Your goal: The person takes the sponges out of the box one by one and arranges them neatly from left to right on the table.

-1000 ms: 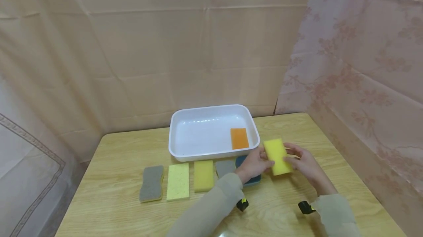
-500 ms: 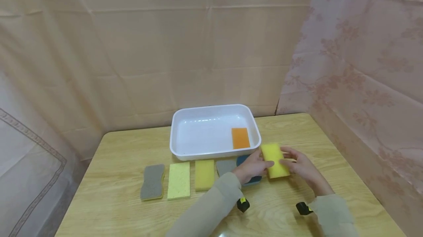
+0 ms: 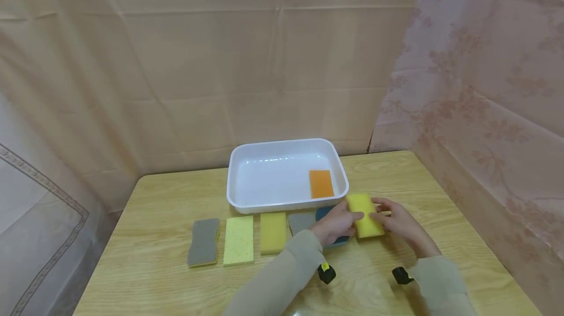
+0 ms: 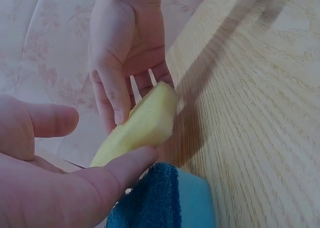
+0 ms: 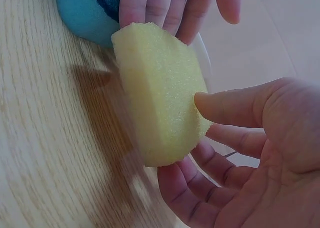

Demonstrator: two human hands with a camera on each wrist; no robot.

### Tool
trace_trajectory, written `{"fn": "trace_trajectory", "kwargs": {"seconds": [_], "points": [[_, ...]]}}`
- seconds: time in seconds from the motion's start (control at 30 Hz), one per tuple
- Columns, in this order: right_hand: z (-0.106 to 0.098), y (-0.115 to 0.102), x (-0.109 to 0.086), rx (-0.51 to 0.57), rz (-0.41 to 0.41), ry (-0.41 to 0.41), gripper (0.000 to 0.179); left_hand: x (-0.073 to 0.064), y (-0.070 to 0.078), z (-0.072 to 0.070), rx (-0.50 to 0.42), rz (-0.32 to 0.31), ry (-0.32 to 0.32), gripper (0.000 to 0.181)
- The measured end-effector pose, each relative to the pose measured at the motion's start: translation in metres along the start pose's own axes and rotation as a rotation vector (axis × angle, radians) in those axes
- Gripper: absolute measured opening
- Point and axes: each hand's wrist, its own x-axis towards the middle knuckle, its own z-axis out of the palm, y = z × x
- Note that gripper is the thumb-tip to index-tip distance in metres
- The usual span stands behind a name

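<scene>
A yellow sponge (image 3: 366, 218) is held tilted above the table, right of the tray. My right hand (image 3: 400, 221) pinches it, thumb on one broad face and fingers behind, as the right wrist view shows. The left hand (image 3: 335, 224) meets its left side with extended fingers (image 5: 156, 8); the left thumb stands off the sponge in both wrist views. Under the left hand lies a sponge with a dark blue scouring layer and a lighter blue body (image 4: 195, 200), partly hidden by that hand in the head view.
A white tray (image 3: 253, 207) at the back holds an orange sponge (image 3: 321, 184) in its right front corner. In a row before it lie a grey-topped sponge (image 3: 204, 241), a pale yellow one (image 3: 239, 240), a yellow one (image 3: 272, 233) and another grey one (image 3: 300, 222). Curtains hang behind the table.
The held yellow sponge has come down and slightly left, nearer the table, with the right hand moving along. The left hand stays nearly in place. The row and tray are unchanged.
</scene>
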Motion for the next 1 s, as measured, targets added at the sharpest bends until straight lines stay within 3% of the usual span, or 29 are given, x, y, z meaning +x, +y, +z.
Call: {"fn": "trace_trajectory", "kwargs": {"seconds": [0.2, 0.6, 0.83, 1.0], "points": [[0.000, -0.002, 0.002, -0.003, 0.004, 0.006, 0.059, -0.002, 0.001, 0.005, -0.005, -0.008, 0.045, 0.043], [0.001, -0.001, 0.005, -0.047, 0.031, 0.007, 0.056, -0.002, -0.006, 0.008, 0.023, 0.011, 0.066, 0.026], [0.004, -0.001, 0.007, -0.053, 0.046, 0.002, 0.054, -0.002, -0.007, 0.008, 0.023, 0.004, 0.066, 0.026], [0.003, -0.002, 0.007, -0.064, 0.052, 0.004, 0.053, -0.001, -0.006, 0.011, 0.064, -0.019, 0.104, 0.033]]}}
